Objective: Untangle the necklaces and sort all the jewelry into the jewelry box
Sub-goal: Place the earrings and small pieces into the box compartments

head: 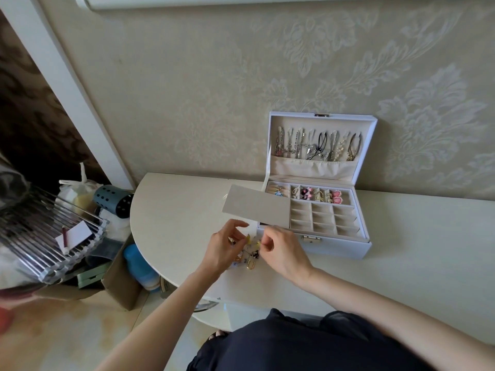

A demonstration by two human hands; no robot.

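A white jewelry box stands open on the table, its lid leaning against the wall. Several necklaces hang in the lid. Earrings and rings fill the back row of the tray; the square compartments in front look bare. A beige insert panel lies across the box's left side. A small heap of loose jewelry sits on the table in front of the box. My left hand and my right hand hover over the heap, each pinching a small yellow piece.
The table is cream with a rounded left end, set against a patterned wall. To its left on the floor are a cardboard box, a blue bottle, a dark blue perforated cylinder and a clear ribbed tray.
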